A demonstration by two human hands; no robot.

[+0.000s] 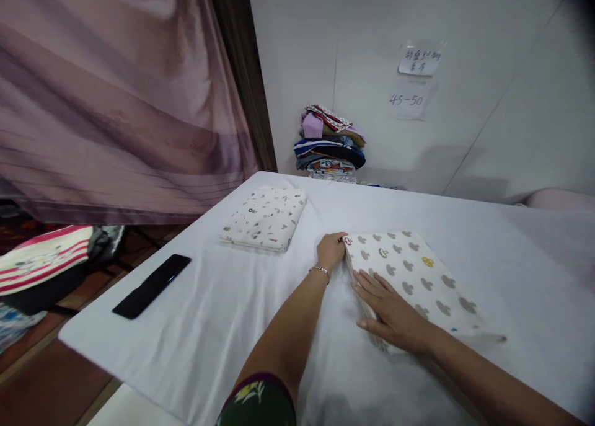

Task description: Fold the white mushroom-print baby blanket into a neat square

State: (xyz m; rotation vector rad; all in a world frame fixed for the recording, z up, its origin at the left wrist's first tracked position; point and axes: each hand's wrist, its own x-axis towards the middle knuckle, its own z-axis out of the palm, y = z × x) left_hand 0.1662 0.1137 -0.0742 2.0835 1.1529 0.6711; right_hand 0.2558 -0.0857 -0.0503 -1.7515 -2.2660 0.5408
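Observation:
A folded white cloth printed with grey mouse-head shapes, plus a few coloured ones, lies on the white-covered table. At its far left corner my left hand is closed on the edge, fingertips partly hidden. My right hand rests flat with fingers stretched out on the cloth's near left side, thumb apart and over the edge. The near right corner of the cloth sticks out a little. Further left sits a second folded white cloth with small grey prints, apart from both hands.
A black phone-like slab lies near the table's left edge. Behind the table a stack of folded fabrics stands against the wall. A pink curtain hangs at left, with a striped cushion-like item below it. Paper signs are on the wall.

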